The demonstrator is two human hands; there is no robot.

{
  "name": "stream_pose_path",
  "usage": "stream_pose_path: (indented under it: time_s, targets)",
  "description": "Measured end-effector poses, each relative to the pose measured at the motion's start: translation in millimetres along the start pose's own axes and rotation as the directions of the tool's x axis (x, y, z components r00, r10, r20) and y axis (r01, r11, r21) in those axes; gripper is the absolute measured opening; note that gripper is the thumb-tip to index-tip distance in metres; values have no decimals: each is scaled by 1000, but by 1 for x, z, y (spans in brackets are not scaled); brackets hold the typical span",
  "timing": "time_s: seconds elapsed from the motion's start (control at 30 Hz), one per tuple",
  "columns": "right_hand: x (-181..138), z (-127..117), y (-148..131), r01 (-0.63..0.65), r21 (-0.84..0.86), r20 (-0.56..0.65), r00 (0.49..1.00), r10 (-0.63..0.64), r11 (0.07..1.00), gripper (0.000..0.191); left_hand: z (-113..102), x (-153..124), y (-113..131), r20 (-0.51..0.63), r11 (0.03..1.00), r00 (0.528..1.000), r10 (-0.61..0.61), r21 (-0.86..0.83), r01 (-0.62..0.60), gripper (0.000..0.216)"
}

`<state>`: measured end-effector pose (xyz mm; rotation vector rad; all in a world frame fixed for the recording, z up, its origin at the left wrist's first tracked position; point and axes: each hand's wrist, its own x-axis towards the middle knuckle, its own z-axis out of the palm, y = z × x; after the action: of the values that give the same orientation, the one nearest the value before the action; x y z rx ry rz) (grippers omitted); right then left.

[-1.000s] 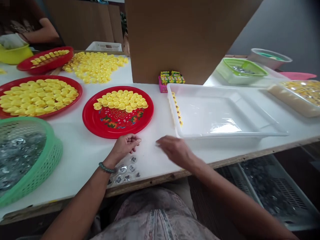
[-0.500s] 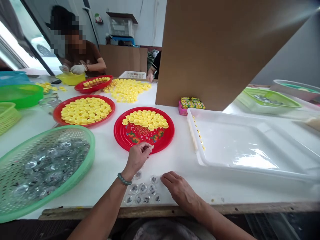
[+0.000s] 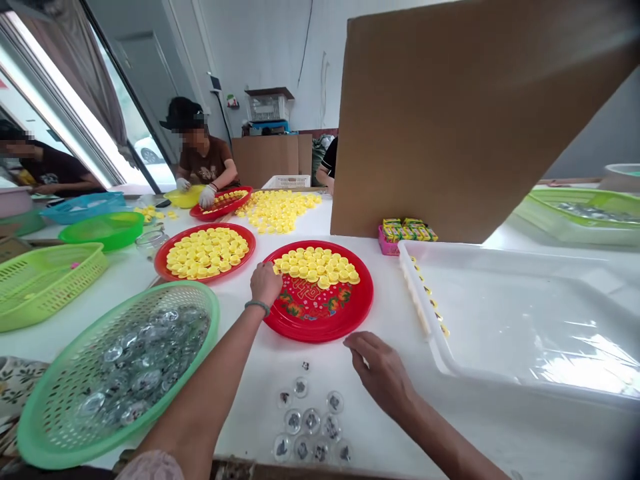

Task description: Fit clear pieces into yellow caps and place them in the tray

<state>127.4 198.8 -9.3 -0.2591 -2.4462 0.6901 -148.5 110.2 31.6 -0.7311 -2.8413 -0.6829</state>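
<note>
My left hand (image 3: 266, 283) is at the left rim of a red tray (image 3: 320, 328), beside the leftmost of its small round yellow caps (image 3: 323, 261). Its fingers are bent and closed, and their tips are mostly hidden, so what they hold cannot be made out. My right hand (image 3: 383, 373) hovers over the white table just below the tray's lower right edge. Its fingers curve, with the thumb apart and nothing visible between them. Between my forearms lie several clear round plastic pieces (image 3: 311, 421) with dark printed figures, in loose rows. A small black-and-white piece (image 3: 305, 366) lies above them.
A green basket (image 3: 207, 303) of clear pieces stands left. Another red tray (image 3: 247, 233) of yellow caps is behind it. A white bin (image 3: 440, 357) stands right, beside a pink box (image 3: 389, 245) and a cardboard panel (image 3: 415, 133). Across the table, a gloved co-worker (image 3: 207, 160) handles yellow caps.
The view has shifted. My left hand has gone from the tray's near edge to the caps at its left side. My right hand has lifted away from the clear pieces toward the tray.
</note>
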Motion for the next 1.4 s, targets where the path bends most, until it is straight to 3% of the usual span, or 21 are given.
stream_pose_path:
  time_s: [0.2,0.33,0.43,0.53,0.63,0.73,0.8,0.9,1.03,1.2,1.33,1.4]
  targets:
    - [44,5,14,-43,-20,-15,999,43,999,26,25,40,-8,154,987,988,-4,157,-20,29]
    - [36,14,9,-65,115,30,998,62,991,25,39,43,-16,143,983,990,2,180,-28,27]
    - [24,13,0,-91,196,63,995,80,976,24,36,39,-17,91,985,996,9,173,-25,27]
    - [20,4,-7,-155,277,38,988,150,948,22,22,18,-9,21,988,997,71,137,-74,29]
    - [25,-11,-15,-205,320,-13,975,221,925,20,2,-24,8,-3,966,966,258,-22,-258,23]
    - [34,-22,-25,-174,315,-48,979,198,933,19,-12,-77,25,89,866,882,462,-261,-427,15]
    - [37,-23,-29,-129,301,-32,989,146,945,20,-15,-108,32,154,801,826,543,-392,-454,13]
    - [32,-18,-32,-125,281,56,992,114,952,24,-13,-138,34,186,768,804,564,-476,-428,14]
    - [20,-12,-32,-218,282,138,973,186,934,27,-8,-153,32,217,773,797,564,-478,-417,12]
    - [14,-16,-39,-280,327,128,959,252,902,17,-5,-160,37,198,764,794,575,-478,-433,17]
    - [2,-20,-42,-219,220,53,976,213,951,12,-10,-161,31,203,778,797,569,-448,-441,17]
    - [-10,-19,-40,-129,164,136,985,107,978,12,-14,-162,22,218,809,807,548,-385,-445,17]
